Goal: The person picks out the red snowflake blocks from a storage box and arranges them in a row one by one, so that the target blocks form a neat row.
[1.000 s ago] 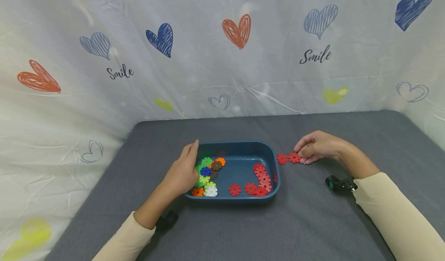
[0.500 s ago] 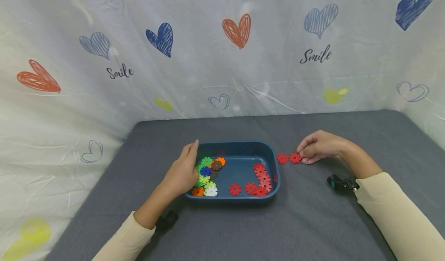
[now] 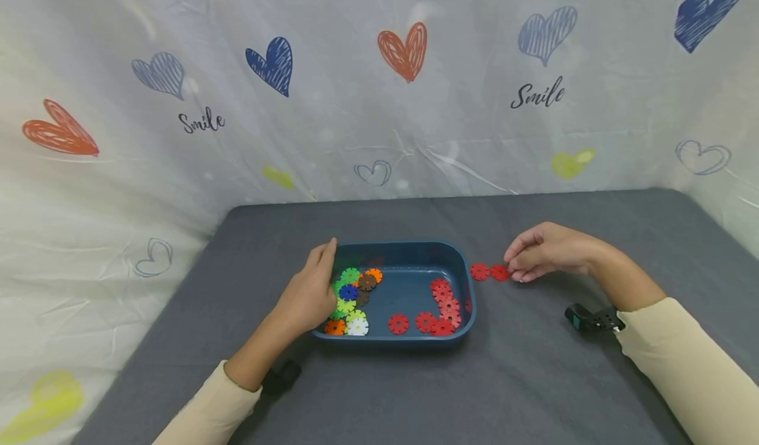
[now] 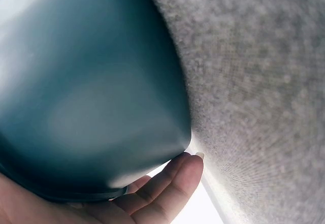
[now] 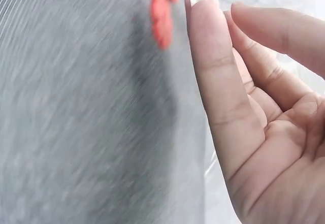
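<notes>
My left hand (image 3: 307, 292) grips the left side of a blue tray (image 3: 391, 340); the left wrist view shows its fingers (image 4: 177, 186) bent around the tray's outer wall. Along the tray's right part lie several red notched discs (image 3: 449, 305). A mixed group of green, brown, blue, orange and white discs (image 3: 348, 292) fills the left end, partly behind my hand. Outside the right wall, two red discs (image 3: 479, 271) lie side by side on the cloth. My right hand (image 3: 548, 252) hovers beside the outer one. In the right wrist view its thumb and index finger (image 5: 210, 46) stand apart, holding nothing visible.
Grey cloth (image 3: 415, 399) covers the table. Behind and to the left hangs a white sheet (image 3: 332, 122) printed with hearts and "Smile". A black strap device (image 3: 593, 318) sits at my right wrist.
My right fingers have come away from the outer red disc, which now lies slightly closer to the other. The left hand still holds the tray; the head view has shifted slightly.
</notes>
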{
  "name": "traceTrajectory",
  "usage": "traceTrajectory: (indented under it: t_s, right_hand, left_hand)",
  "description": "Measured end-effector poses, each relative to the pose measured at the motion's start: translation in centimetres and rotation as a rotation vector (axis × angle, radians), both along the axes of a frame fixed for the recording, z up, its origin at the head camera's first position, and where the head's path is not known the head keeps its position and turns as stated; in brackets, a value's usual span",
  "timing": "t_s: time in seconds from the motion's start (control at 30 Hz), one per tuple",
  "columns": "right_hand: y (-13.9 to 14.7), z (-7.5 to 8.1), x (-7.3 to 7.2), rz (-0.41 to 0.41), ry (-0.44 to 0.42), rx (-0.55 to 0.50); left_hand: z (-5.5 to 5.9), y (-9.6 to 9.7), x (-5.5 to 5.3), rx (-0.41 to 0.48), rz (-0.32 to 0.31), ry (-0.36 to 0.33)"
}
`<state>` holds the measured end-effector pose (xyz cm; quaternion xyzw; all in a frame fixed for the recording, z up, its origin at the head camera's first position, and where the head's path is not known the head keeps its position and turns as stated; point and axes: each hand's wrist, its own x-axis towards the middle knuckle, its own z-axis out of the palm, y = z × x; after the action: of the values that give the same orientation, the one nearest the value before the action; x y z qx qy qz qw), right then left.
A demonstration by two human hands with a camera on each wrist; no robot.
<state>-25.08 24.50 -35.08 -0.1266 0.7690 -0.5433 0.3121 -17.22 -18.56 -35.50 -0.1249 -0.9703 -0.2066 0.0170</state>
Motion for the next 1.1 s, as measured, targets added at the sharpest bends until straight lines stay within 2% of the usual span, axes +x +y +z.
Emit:
traceTrajectory:
  t_s: [0.37, 0.53, 0.83, 1.1]
  right_hand:
    - [-3.8, 3.0, 1.5, 0.117, 0.096, -0.027]
    - [-5.7, 4.1, 1.7, 0.153, 0.141, -0.037]
    - [-9.3, 3.8, 1.8, 0.246, 0.213, -0.029]
    - [-12.4, 3.6, 2.4, 0.26, 0.236, 0.049]
  left_hand:
    - [-0.2, 0.1, -0.2, -0.009, 0.006, -0.002]
    - [-0.2, 0.0, -0.1, -0.015, 0.012, 0.01]
    - [-0.3, -0.1, 0.0, -0.014, 0.01, 0.02]
    - [-0.2, 0.0, 0.0, -0.009, 0.012, 0.022]
